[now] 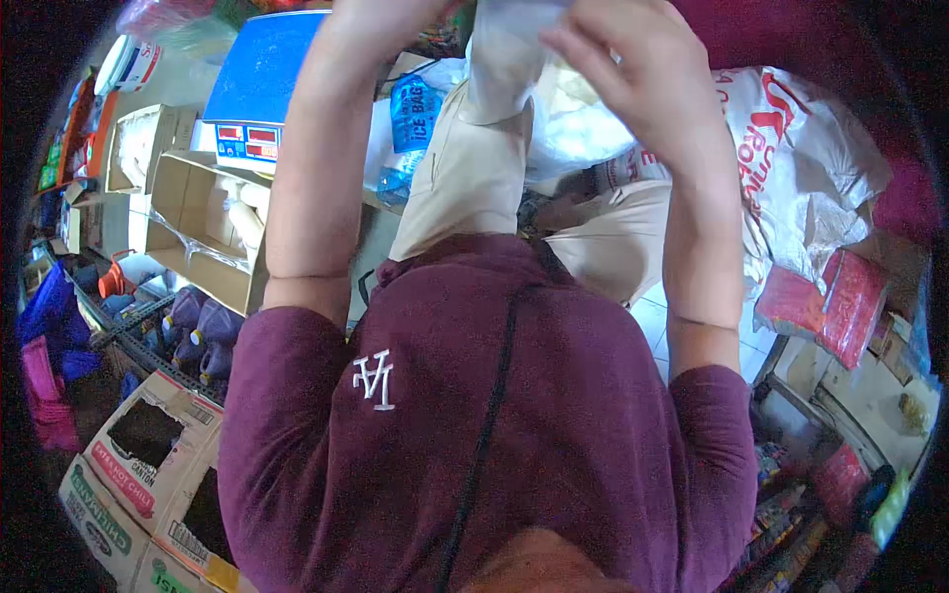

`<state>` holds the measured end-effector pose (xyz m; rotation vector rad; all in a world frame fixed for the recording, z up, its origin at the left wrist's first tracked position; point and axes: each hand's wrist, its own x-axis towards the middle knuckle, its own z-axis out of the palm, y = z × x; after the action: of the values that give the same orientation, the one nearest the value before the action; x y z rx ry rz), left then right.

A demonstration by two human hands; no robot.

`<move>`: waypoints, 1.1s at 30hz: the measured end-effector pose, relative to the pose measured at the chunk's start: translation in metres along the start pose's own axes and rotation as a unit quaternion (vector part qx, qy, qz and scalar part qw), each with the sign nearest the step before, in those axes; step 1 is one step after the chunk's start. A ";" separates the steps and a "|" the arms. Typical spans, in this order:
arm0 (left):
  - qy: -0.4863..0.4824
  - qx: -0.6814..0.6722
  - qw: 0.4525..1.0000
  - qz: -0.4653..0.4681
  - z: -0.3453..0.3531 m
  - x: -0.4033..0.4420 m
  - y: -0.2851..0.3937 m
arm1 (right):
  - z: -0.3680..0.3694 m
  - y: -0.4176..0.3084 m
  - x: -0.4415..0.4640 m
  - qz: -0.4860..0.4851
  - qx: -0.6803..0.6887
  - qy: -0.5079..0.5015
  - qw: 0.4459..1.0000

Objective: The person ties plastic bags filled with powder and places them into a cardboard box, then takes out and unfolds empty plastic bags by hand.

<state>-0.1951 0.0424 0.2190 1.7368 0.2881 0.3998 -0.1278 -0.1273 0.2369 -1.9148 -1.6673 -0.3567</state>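
Observation:
A translucent plastic bag [502, 61] hangs between my hands at the top of the view, above my lap. My right hand [633, 54] is bent towards it from the right. Its fingers are curled at the bag's upper edge and slightly blurred. My left hand [400, 12] reaches in from the left at the top edge, its fingers cut off by the frame. Just beyond my knees lie a blue pack marked ICE BAG [413, 114] and a large clear plastic bag with pale contents [583, 124].
To the left stand a blue digital scale [262, 74], an open carton [198, 212] with pale items, and dark jugs [213, 326]. Printed cardboard boxes [129, 474] sit lower left. A white printed sack [801, 158] and red packs [830, 306] are on the right.

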 end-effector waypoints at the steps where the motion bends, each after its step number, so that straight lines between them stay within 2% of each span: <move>1: -0.055 -0.136 0.988 0.046 0.001 -0.001 -0.005 | -0.003 -0.002 0.000 -0.001 0.002 -0.002 1.000; 3: -0.039 -0.111 0.993 -0.002 -0.005 -0.002 -0.009 | -0.013 -0.006 -0.001 0.066 0.023 -0.047 0.996; 4: -0.017 -0.086 0.996 -0.016 -0.002 -0.004 0.001 | 0.016 0.002 0.012 -0.116 0.329 0.146 0.926; 5: -0.014 -0.086 0.996 -0.014 -0.002 -0.002 0.000 | 0.002 0.003 0.001 0.041 0.331 0.090 0.939; 6: -0.029 -0.071 0.997 -0.016 -0.003 0.002 -0.003 | -0.017 -0.001 -0.008 0.193 0.322 0.031 0.926; 7: -0.043 -0.055 0.997 -0.019 -0.004 0.004 -0.007 | -0.017 0.012 -0.020 0.184 0.412 0.105 0.887; 8: -0.045 -0.078 0.996 -0.022 -0.003 0.005 -0.010 | -0.013 0.046 -0.042 0.225 0.465 0.141 0.845; 9: -0.043 -0.078 0.996 -0.020 -0.004 0.006 -0.011 | -0.001 0.076 -0.055 0.152 0.652 0.127 0.732; 10: -0.043 -0.088 0.995 -0.015 -0.005 0.006 -0.012 | 0.020 0.109 -0.068 0.072 0.804 0.104 0.581; 11: -0.045 -0.097 0.994 -0.011 -0.005 0.005 -0.013 | 0.074 0.159 -0.101 0.191 0.606 0.077 0.768; 12: -0.048 -0.097 0.994 -0.012 -0.005 0.003 -0.013 | 0.080 0.151 -0.114 0.193 0.606 0.078 0.768; 13: -0.047 -0.093 0.995 -0.012 -0.008 0.005 -0.013 | 0.083 0.135 -0.114 0.258 0.438 -0.012 0.861; 14: -0.047 -0.090 0.995 -0.015 -0.010 0.007 -0.013 | 0.085 0.116 -0.114 0.313 0.249 -0.100 0.911; 15: -0.046 -0.094 0.994 -0.028 -0.011 0.007 -0.014 | 0.086 0.102 -0.113 0.350 0.046 -0.187 0.917; 17: -0.026 -0.092 0.995 -0.012 -0.007 0.007 -0.013 | 0.065 0.074 -0.085 0.221 0.131 -0.075 0.964; 18: -0.037 -0.103 0.994 0.007 -0.006 0.010 -0.018 | 0.059 0.062 -0.069 0.201 0.142 -0.090 0.965; 20: -0.060 -0.134 0.989 0.012 -0.002 0.012 -0.021 | 0.060 0.037 -0.039 0.175 0.073 -0.096 0.977; 21: -0.072 -0.125 0.989 0.029 0.000 0.012 -0.024 | 0.066 0.032 -0.026 0.139 0.114 -0.054 0.982; 23: -0.061 -0.130 0.989 0.041 0.004 0.006 -0.023 | 0.078 0.027 -0.006 0.091 -0.011 0.057 0.994; 24: -0.051 -0.133 0.989 0.050 0.004 0.002 -0.024 | 0.085 0.039 -0.003 0.108 0.092 0.053 0.989; 25: -0.055 -0.198 0.978 0.033 -0.001 0.001 -0.030 | 0.087 0.043 -0.001 0.107 0.093 0.055 0.988; 27: 0.013 -0.272 0.957 0.101 -0.012 -0.005 -0.041 | 0.088 0.049 0.000 0.033 0.231 0.053 0.971; 28: -0.019 -0.302 0.948 0.099 -0.023 -0.004 -0.053 | 0.083 0.039 0.004 0.013 0.213 0.083 0.973; 29: -0.073 -0.260 0.961 0.066 -0.030 -0.009 -0.058 | 0.074 0.028 0.011 0.013 0.212 0.085 0.973; 31: -0.217 -0.213 0.952 0.010 -0.030 -0.009 -0.069 | 0.062 0.014 0.018 -0.008 0.175 0.029 0.984; 32: -0.286 -0.136 0.949 -0.008 -0.029 -0.007 -0.080 | 0.066 0.020 0.021 -0.008 0.146 0.003 0.989; 33: -0.272 -0.134 0.953 -0.001 -0.024 -0.004 -0.090 | 0.070 0.023 0.021 -0.007 0.148 0.002 0.989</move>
<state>-0.2061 0.0806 0.1343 1.5081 -0.1594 -0.0523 -0.1129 -0.0709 0.1867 -1.6829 -1.6298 -0.1099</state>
